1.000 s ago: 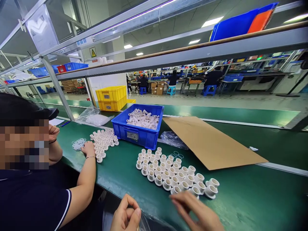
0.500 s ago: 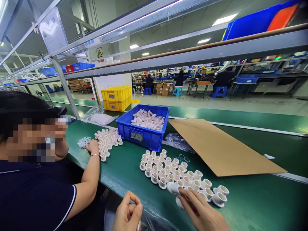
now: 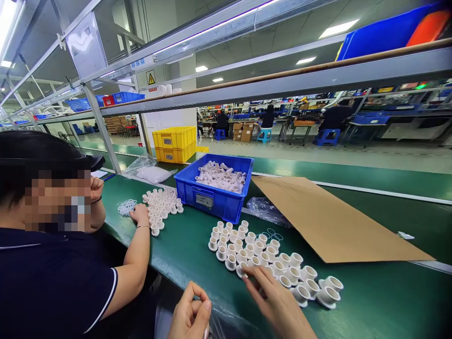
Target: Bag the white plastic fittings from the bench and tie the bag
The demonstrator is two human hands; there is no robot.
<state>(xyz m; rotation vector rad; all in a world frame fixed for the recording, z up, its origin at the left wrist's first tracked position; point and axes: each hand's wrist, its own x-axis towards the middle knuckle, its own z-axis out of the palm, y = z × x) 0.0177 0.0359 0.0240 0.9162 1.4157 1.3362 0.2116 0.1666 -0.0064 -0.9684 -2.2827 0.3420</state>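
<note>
White flanged plastic sleeves (image 3: 264, 258) stand upright in close rows on the green bench. My right hand (image 3: 277, 294) reaches over the front of these rows, covering some of them. Its thumb and fingertips close on the right side of a sleeve (image 3: 241, 269) at the front edge. Nearer to me, my left hand (image 3: 192, 310) is curled in a pinch by the bench edge; what lies between its fingers is too small to make out. Several thin pale rings (image 3: 271, 234) lie behind the rows.
A blue bin (image 3: 212, 197) of white parts stands behind, beside a brown cardboard sheet (image 3: 339, 221). To the left, a co-worker's hand (image 3: 140, 214) rests between a pile of rings (image 3: 126, 207) and more sleeves (image 3: 162, 203). Yellow crates (image 3: 174, 143) stand farther back.
My right hand has moved left from a tilted sleeve in its fingers to the front-edge sleeve. The left hand stays curled. The view has shifted slightly.
</note>
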